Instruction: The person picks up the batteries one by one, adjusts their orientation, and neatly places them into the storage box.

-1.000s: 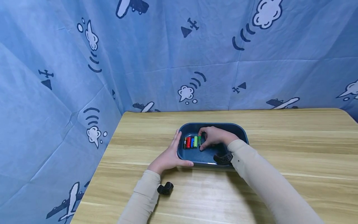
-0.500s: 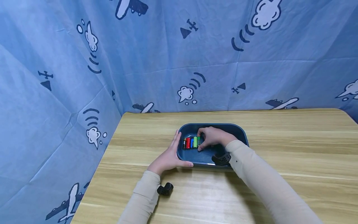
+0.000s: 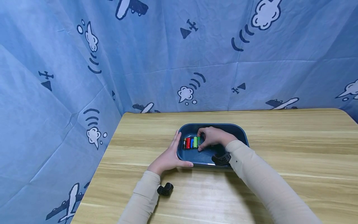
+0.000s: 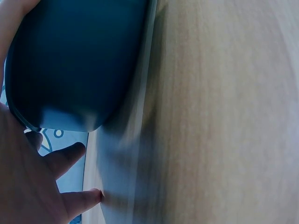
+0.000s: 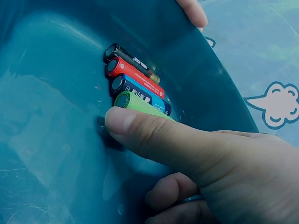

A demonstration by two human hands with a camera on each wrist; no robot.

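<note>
My left hand [image 3: 167, 157] lies nearest me, fingers straight and relaxed, its palm against the left outer wall of the dark blue tray [image 3: 240, 130] and the thumb along its near rim; it curls round nothing. A little farther in, my right hand [image 3: 213, 137] reaches down into the tray with fingers bent, the thumb [image 5: 140, 128] laid across the end of a row of batteries; whether it grips one I cannot tell, since the hand hides that end. The green battery [image 5: 135, 103], blue battery [image 5: 140, 93], red battery [image 5: 135, 77] and black battery [image 5: 131, 59] lie flat side by side, touching, long axes running away from me. The tray sits on a light wooden table [image 3: 293, 140]. Behind it hangs a blue cloth [image 3: 167, 46] printed with planes and clouds.
</note>
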